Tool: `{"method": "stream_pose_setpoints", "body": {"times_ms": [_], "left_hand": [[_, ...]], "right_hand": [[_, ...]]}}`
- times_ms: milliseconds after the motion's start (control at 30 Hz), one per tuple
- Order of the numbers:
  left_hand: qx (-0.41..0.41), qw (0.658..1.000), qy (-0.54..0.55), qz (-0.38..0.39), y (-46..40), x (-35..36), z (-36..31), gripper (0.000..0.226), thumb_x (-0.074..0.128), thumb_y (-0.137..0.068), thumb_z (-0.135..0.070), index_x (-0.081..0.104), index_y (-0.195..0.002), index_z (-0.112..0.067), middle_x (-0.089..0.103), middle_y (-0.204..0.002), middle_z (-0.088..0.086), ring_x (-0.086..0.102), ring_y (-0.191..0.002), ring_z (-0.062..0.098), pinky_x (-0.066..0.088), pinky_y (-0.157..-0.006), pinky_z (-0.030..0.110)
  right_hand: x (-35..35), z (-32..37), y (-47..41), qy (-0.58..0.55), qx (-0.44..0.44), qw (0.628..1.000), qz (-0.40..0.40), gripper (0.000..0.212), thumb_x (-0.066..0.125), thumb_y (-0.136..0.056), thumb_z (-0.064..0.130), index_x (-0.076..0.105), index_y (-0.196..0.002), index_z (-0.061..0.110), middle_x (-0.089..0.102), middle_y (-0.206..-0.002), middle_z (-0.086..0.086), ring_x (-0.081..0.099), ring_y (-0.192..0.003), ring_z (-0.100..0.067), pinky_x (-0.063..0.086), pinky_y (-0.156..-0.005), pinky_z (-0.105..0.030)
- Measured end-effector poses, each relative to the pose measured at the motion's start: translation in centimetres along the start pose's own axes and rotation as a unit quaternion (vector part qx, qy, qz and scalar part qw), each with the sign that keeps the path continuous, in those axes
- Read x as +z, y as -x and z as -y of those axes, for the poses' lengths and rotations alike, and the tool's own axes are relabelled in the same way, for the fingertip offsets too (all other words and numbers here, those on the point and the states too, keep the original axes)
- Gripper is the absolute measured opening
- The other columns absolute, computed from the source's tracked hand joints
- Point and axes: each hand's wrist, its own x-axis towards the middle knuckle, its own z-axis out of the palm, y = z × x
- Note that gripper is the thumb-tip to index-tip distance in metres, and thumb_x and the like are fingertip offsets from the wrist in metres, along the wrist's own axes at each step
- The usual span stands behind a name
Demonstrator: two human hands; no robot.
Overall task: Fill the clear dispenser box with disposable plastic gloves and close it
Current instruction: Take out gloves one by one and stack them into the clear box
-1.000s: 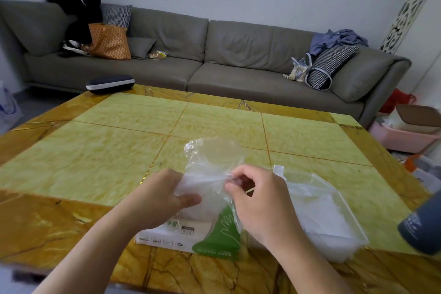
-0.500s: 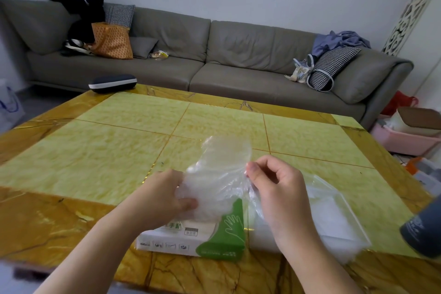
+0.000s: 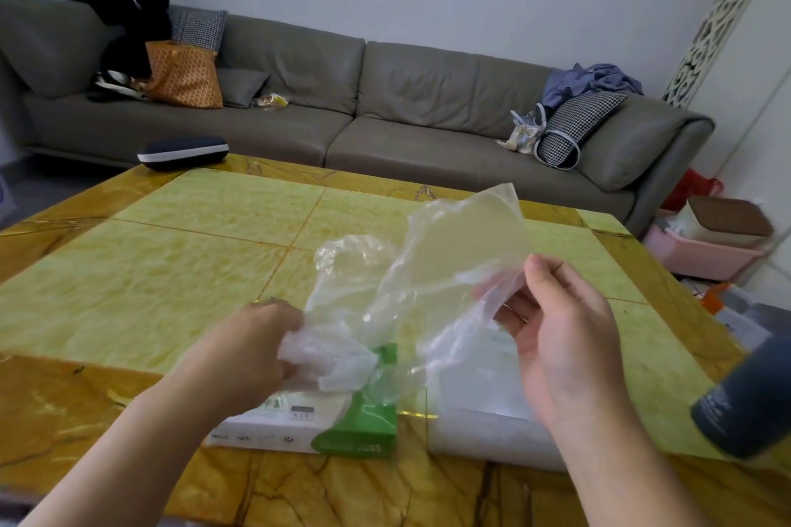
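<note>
My left hand (image 3: 252, 349) is clenched round a crumpled wad of plastic gloves (image 3: 325, 355), held just above the glove pack (image 3: 299, 419). My right hand (image 3: 556, 338) pinches the edge of one thin clear glove sheet (image 3: 462, 252) betw. thumb and fingers, the sheet lifted and fanned out over the desk (image 3: 150, 270).

Vs half a sec ago: right hand has swung out to the right and up, and the sheet it pinches has peeled away from the wad and opened wide; before, both hands were close together on one bunch. So I read this as separating a glove from the bundle, prob. to drop it in.

The clear dispenser box (image 3: 492, 432) sits on the desk below my right hand, just beside the green-and-white pack, w/ white contents showing through its wall. Can't tell how full it is or where the lid stands, my hand and the film cover it. Filling not done, closing not begun, by my judgement.

Further out: dark cylinder (image 3: 744, 398) at right edge, dark case (image 3: 184, 152) on the far corner of the desk, grey sofa (image 3: 385, 98) behind.
</note>
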Motion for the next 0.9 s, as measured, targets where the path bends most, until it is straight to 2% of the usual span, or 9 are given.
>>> {"method": "stream_pose_setpoints", "body": {"times_ms": [100, 167, 267, 367, 433, 500, 667, 800, 900], "left_hand": [[-0.023, 0.999, -0.025, 0.020, 0.0, -0.9, 0.3, 0.061, 0.084, -0.081, -0.033, 0.055, -0.134, -0.030, 0.058, -0.137, -0.007, 0.057, -0.117, 0.014, 0.049, -0.099, 0.032], [-0.035, 0.994, -0.014, 0.107, 0.4, -2.4, 1.0, 0.112, 0.091, -0.067, -0.051, 0.027, -0.157, -0.033, 0.038, -0.157, -0.010, 0.045, -0.135, 0.014, 0.039, -0.112, 0.033], [-0.002, 0.985, 0.133, 0.113, 1.8, -6.1, 1.4, 0.142, 0.089, -0.030, -0.081, 0.013, -0.149, -0.065, 0.028, -0.157, -0.027, 0.033, -0.143, 0.007, 0.031, -0.119, 0.039], [0.076, 0.968, 0.228, -0.072, 2.9, -7.7, -0.3, 0.122, 0.092, -0.039, -0.075, 0.033, -0.145, -0.064, 0.043, -0.154, -0.026, 0.040, -0.145, 0.010, 0.037, -0.115, 0.054], [0.113, 0.934, 0.304, -0.149, 3.4, -7.8, -3.3, 0.071, 0.087, -0.065, -0.066, 0.060, -0.129, -0.052, 0.065, -0.133, -0.020, 0.060, -0.127, 0.007, 0.050, -0.104, 0.047], [0.093, 0.915, 0.374, -0.121, 4.2, -6.7, -7.0, 0.035, 0.076, -0.076, -0.053, 0.073, -0.108, -0.038, 0.076, -0.107, -0.014, 0.072, -0.101, 0.004, 0.060, -0.089, 0.034], [-0.015, 0.926, 0.378, 0.011, 3.7, -1.7, -11.1, 0.085, 0.070, -0.064, -0.074, 0.052, -0.136, -0.033, 0.068, -0.120, -0.020, 0.065, -0.107, -0.008, 0.052, -0.095, 0.021], [-0.002, 0.886, 0.462, 0.029, 2.8, -0.2, -12.0, 0.018, 0.076, -0.088, -0.034, 0.072, -0.094, -0.018, 0.077, -0.080, -0.002, 0.072, -0.075, 0.007, 0.049, -0.078, 0.027], [-0.006, 0.850, 0.527, -0.016, 2.5, -0.5, -11.8, 0.011, 0.073, -0.092, -0.018, 0.076, -0.088, -0.008, 0.072, -0.073, 0.011, 0.067, -0.068, 0.019, 0.055, -0.079, 0.039]], "right_hand": [[-1.2, 0.2, -0.5, 0.004, 0.024, 1.000, -0.014, 0.026, 0.055, -0.105, 0.007, 0.064, -0.080, 0.004, 0.068, -0.079, -0.022, 0.070, -0.078, -0.033, 0.055, -0.074, -0.039], [-1.7, 0.4, -0.6, 0.009, 0.043, 0.999, -0.013, 0.022, 0.062, -0.101, 0.009, 0.064, -0.080, 0.006, 0.069, -0.081, -0.017, 0.068, -0.080, -0.030, 0.051, -0.079, -0.042], [-1.8, 0.7, -0.4, 0.009, 0.049, 0.999, 0.007, 0.024, 0.063, -0.099, 0.008, 0.061, -0.075, 0.009, 0.074, -0.089, -0.018, 0.068, -0.087, -0.029, 0.050, -0.083, -0.041], [-1.8, 1.0, 0.0, 0.006, 0.042, 0.998, 0.035, 0.027, 0.062, -0.098, 0.007, 0.057, -0.072, 0.012, 0.076, -0.094, -0.023, 0.071, -0.094, -0.029, 0.048, -0.085, -0.039], [-1.6, 1.1, 0.1, -0.001, 0.034, 0.998, 0.045, 0.027, 0.062, -0.098, 0.006, 0.058, -0.071, 0.011, 0.076, -0.093, -0.023, 0.072, -0.096, -0.029, 0.048, -0.087, -0.039], [-1.3, 1.2, 0.2, -0.011, 0.030, 0.998, 0.059, 0.022, 0.066, -0.095, 0.010, 0.060, -0.074, 0.010, 0.074, -0.091, -0.023, 0.071, -0.094, -0.030, 0.049, -0.089, -0.040], [-1.2, 1.0, 0.6, -0.041, 0.033, 0.994, 0.093, 0.016, 0.075, -0.092, 0.016, 0.064, -0.085, 0.007, 0.069, -0.092, -0.026, 0.065, -0.084, -0.033, 0.051, -0.085, -0.047], [-1.7, 0.8, 0.6, -0.018, 0.041, 0.995, 0.088, 0.019, 0.082, -0.088, 0.019, 0.066, -0.085, 0.008, 0.066, -0.086, -0.021, 0.061, -0.081, -0.032, 0.050, -0.082, -0.045], [-2.6, 1.3, 0.1, 0.049, 0.019, 0.996, 0.075, 0.026, 0.087, -0.078, 0.017, 0.064, -0.083, 0.009, 0.056, -0.070, -0.011, 0.050, -0.065, -0.026, 0.045, -0.066, -0.035]]}}
